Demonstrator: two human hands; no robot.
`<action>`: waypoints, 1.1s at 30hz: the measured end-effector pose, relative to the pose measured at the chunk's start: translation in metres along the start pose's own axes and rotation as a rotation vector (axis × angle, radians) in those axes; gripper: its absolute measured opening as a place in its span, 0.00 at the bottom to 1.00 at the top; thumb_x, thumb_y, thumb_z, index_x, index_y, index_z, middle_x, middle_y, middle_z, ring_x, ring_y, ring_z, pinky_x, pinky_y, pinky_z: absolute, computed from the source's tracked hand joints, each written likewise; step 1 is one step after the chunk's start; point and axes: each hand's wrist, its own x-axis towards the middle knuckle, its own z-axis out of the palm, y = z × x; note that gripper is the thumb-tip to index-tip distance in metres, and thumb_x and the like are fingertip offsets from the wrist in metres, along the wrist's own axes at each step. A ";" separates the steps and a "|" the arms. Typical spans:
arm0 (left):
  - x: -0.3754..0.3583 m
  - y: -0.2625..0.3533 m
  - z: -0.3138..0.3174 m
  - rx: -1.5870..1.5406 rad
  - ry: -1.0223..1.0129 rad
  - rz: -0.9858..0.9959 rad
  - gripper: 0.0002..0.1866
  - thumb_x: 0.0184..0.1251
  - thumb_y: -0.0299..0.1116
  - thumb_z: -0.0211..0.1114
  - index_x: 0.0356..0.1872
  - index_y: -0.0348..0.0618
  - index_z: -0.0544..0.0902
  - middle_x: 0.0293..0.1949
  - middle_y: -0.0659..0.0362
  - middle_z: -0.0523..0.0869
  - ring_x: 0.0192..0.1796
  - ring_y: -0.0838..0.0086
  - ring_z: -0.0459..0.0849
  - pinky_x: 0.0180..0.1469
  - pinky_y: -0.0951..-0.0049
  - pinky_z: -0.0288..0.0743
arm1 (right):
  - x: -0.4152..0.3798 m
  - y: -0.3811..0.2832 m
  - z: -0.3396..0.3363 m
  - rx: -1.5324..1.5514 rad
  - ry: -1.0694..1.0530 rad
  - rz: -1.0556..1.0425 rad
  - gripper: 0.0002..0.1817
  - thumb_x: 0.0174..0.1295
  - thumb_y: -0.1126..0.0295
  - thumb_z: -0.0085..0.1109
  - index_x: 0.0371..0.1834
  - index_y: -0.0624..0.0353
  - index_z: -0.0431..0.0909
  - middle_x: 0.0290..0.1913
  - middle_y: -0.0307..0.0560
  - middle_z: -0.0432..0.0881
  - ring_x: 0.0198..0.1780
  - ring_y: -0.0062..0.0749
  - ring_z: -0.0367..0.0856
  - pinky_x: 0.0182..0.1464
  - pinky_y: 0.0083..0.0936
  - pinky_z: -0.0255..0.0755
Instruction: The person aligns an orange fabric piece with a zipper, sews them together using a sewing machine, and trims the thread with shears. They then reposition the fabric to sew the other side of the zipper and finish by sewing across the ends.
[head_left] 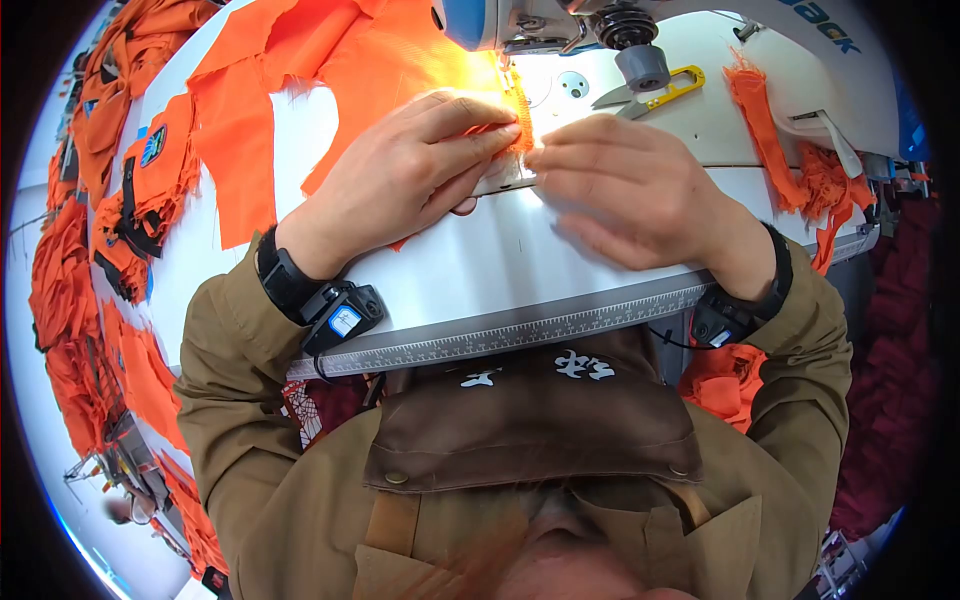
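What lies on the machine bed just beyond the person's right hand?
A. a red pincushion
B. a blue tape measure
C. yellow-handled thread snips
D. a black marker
C: yellow-handled thread snips lie on the white machine bed, beyond the right hand, which with the left hand presses the orange fabric strip.

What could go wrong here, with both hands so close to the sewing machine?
1. The left hand and right hand press the orange fabric just before the machine head; a fingertip could perhaps slide under the needle.
2. The fabric edge is frayed; loose threads might catch in the stitching.
3. The snips lie close behind the right hand and could be knocked.
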 end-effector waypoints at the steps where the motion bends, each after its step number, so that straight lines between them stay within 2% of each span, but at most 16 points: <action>1: 0.000 0.000 -0.001 -0.004 -0.007 -0.005 0.21 0.70 0.17 0.67 0.62 0.39 0.88 0.61 0.54 0.85 0.50 0.66 0.90 0.46 0.68 0.88 | -0.001 0.003 0.001 0.008 0.044 0.033 0.18 0.58 0.71 0.72 0.51 0.62 0.85 0.52 0.48 0.87 0.58 0.47 0.85 0.58 0.39 0.82; 5: 0.001 -0.002 0.001 0.051 0.034 0.058 0.19 0.70 0.18 0.68 0.61 0.38 0.89 0.60 0.54 0.86 0.51 0.64 0.90 0.48 0.66 0.87 | 0.005 0.004 0.003 0.035 0.098 0.224 0.15 0.61 0.73 0.69 0.51 0.61 0.84 0.47 0.47 0.86 0.52 0.46 0.85 0.54 0.40 0.80; 8: -0.001 -0.001 0.001 0.016 0.031 0.010 0.18 0.69 0.20 0.69 0.59 0.39 0.89 0.59 0.54 0.88 0.53 0.62 0.90 0.53 0.64 0.87 | 0.011 0.002 0.007 -0.040 0.096 0.134 0.14 0.63 0.73 0.67 0.52 0.60 0.83 0.46 0.46 0.83 0.49 0.46 0.83 0.53 0.41 0.78; 14: -0.001 -0.003 0.000 0.076 0.048 0.082 0.18 0.66 0.21 0.72 0.57 0.40 0.91 0.58 0.54 0.89 0.56 0.58 0.89 0.60 0.59 0.85 | 0.010 -0.002 0.006 -0.138 0.021 0.134 0.14 0.64 0.71 0.67 0.53 0.58 0.81 0.48 0.45 0.79 0.50 0.44 0.81 0.54 0.40 0.77; 17: 0.000 -0.002 -0.002 0.077 0.032 0.084 0.18 0.65 0.21 0.73 0.56 0.40 0.91 0.59 0.54 0.89 0.56 0.58 0.89 0.61 0.59 0.84 | 0.007 -0.002 0.004 -0.163 -0.048 0.167 0.24 0.58 0.70 0.71 0.61 0.57 0.83 0.53 0.47 0.80 0.55 0.48 0.81 0.53 0.42 0.79; 20: 0.001 -0.003 -0.003 0.061 0.023 0.072 0.18 0.66 0.21 0.73 0.57 0.40 0.91 0.59 0.54 0.89 0.56 0.58 0.89 0.61 0.59 0.84 | 0.007 -0.003 0.003 -0.206 -0.067 0.184 0.25 0.59 0.68 0.70 0.62 0.56 0.82 0.55 0.46 0.79 0.57 0.47 0.80 0.52 0.41 0.79; 23: 0.002 -0.008 -0.004 0.015 0.004 0.013 0.17 0.66 0.22 0.73 0.57 0.40 0.91 0.58 0.54 0.89 0.56 0.57 0.89 0.62 0.59 0.84 | 0.008 -0.004 0.004 -0.219 -0.040 0.222 0.22 0.62 0.65 0.68 0.60 0.54 0.80 0.52 0.47 0.80 0.54 0.49 0.79 0.62 0.45 0.74; 26: 0.005 -0.016 -0.006 0.060 0.003 0.014 0.17 0.67 0.24 0.72 0.57 0.41 0.90 0.59 0.54 0.89 0.58 0.55 0.88 0.62 0.58 0.84 | 0.007 -0.003 0.005 -0.222 -0.074 0.270 0.26 0.62 0.62 0.69 0.65 0.54 0.80 0.55 0.50 0.80 0.57 0.52 0.77 0.65 0.47 0.72; 29: 0.008 -0.027 -0.007 0.083 0.019 0.023 0.17 0.68 0.26 0.72 0.58 0.42 0.90 0.60 0.55 0.89 0.62 0.54 0.87 0.64 0.57 0.83 | 0.006 -0.001 0.003 -0.251 -0.100 0.254 0.32 0.61 0.63 0.69 0.71 0.56 0.78 0.59 0.50 0.76 0.59 0.49 0.79 0.49 0.42 0.79; 30: 0.010 -0.032 -0.008 0.108 0.035 0.077 0.18 0.69 0.26 0.71 0.59 0.42 0.89 0.61 0.56 0.89 0.61 0.55 0.87 0.62 0.58 0.84 | 0.006 -0.001 0.003 -0.240 -0.109 0.270 0.32 0.61 0.63 0.69 0.71 0.57 0.78 0.59 0.50 0.76 0.59 0.49 0.78 0.50 0.42 0.79; 33: 0.015 -0.038 -0.010 0.080 0.041 0.072 0.19 0.70 0.26 0.71 0.61 0.44 0.89 0.58 0.54 0.89 0.57 0.56 0.87 0.58 0.61 0.84 | 0.006 -0.003 0.002 -0.209 -0.124 0.307 0.32 0.63 0.63 0.69 0.71 0.58 0.78 0.60 0.51 0.76 0.60 0.50 0.78 0.51 0.43 0.79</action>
